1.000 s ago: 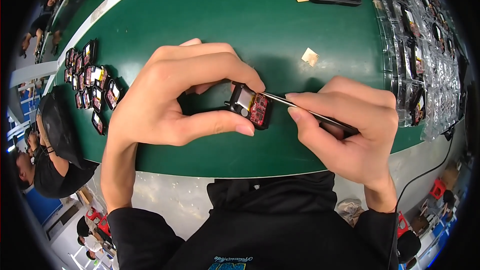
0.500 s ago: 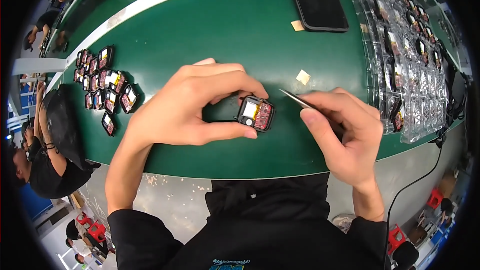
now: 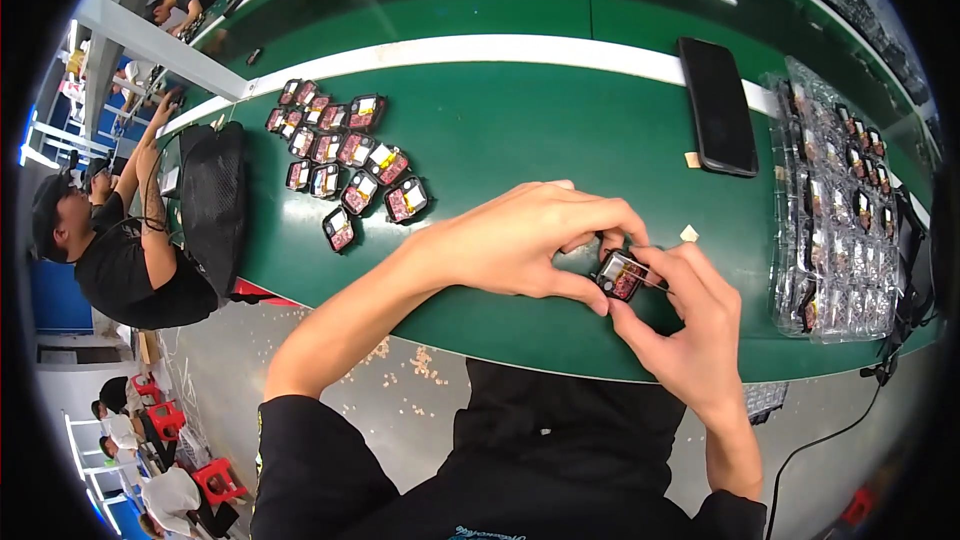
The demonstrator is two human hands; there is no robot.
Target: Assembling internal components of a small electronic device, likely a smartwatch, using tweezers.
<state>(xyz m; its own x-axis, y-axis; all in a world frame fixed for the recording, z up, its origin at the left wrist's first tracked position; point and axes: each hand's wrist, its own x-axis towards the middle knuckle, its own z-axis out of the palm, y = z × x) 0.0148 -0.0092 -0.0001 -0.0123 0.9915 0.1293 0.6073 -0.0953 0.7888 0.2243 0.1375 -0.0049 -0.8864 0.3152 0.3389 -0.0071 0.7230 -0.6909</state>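
Both hands are on one small black module [image 3: 622,275] with a red and pale face, held just above the green desk [image 3: 520,140], toward its near edge. The left hand [image 3: 520,245] has its grip clenched on the module's left side, thumb under and fingers curled over the top. The right hand [image 3: 685,325] pinches it from the right. I can't tell whether a thin tool is in that pinch too, since the fingers cover the spot.

What could go wrong, as I see it:
- The module is tiny and held only by fingertips — a twist from either hand could pop it out, and the desk's near edge is right below, so it could go to the floor.
- The small tan scrap [image 3: 689,233] lies just beyond the module, close to the right hand's knuckles; a sweep of the hand would flick it away.
- Pressing hard on the module's face might stress whatever sits there, though I can't see it well enough to say.

Counts, taking the module as the landmark:
- 1 module in hand.
- Roughly 14 similar modules in a loose cluster [image 3: 345,155] far to its left — they overlap, so that's approximate.
- 2 tan scraps, the second one [image 3: 692,159] farther beyond it, beside the phone.
- 1 dark phone [image 3: 717,105] lying flat, beyond it.
- 1 clear plastic tray stack [image 3: 835,210] to its right, with many parts I can't count.
- 1 black mesh bag [image 3: 212,202] far left, past the cluster.
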